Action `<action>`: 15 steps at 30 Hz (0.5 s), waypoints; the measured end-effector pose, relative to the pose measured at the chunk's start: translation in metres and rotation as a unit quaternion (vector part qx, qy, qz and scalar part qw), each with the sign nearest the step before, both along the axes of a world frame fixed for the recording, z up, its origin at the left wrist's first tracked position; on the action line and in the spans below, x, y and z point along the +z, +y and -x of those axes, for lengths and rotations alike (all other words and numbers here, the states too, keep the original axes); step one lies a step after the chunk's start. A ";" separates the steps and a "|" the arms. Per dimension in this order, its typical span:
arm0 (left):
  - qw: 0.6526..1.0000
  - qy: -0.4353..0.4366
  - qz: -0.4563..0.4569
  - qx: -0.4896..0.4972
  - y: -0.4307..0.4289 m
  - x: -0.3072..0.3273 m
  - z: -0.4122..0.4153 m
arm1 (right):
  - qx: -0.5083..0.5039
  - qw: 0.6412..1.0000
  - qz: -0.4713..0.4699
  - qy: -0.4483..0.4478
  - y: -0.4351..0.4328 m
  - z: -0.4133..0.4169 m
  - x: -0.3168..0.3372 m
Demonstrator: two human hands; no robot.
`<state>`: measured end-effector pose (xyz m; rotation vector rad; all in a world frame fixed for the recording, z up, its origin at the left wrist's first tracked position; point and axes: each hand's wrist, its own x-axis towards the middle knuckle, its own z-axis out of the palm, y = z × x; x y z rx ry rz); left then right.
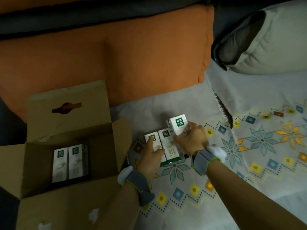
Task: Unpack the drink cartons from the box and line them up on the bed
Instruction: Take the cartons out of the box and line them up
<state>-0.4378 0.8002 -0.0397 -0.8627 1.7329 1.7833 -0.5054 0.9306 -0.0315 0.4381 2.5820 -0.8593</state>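
An open cardboard box (38, 156) stands at the lower left with two white cartons (69, 163) side by side inside it. On the patterned bed sheet (249, 171) three white cartons with green labels stand close together. My left hand (152, 155) rests on the leftmost carton (155, 143). The middle carton (169, 146) stands between my hands. My right hand (192, 140) grips the rightmost carton (178, 127), which sits higher and slightly tilted beside the middle one. Both wrists wear grey bands.
An orange cushion or blanket (116, 55) lies behind the box and cartons. A pale pillow (274, 39) sits at the upper right. The box's flaps (66, 105) stand open toward the back and the front.
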 end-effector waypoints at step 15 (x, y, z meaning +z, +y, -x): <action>0.999 -0.048 0.020 0.015 -0.005 -0.032 -0.003 | 0.024 0.992 -0.049 -0.111 0.007 0.003 -0.060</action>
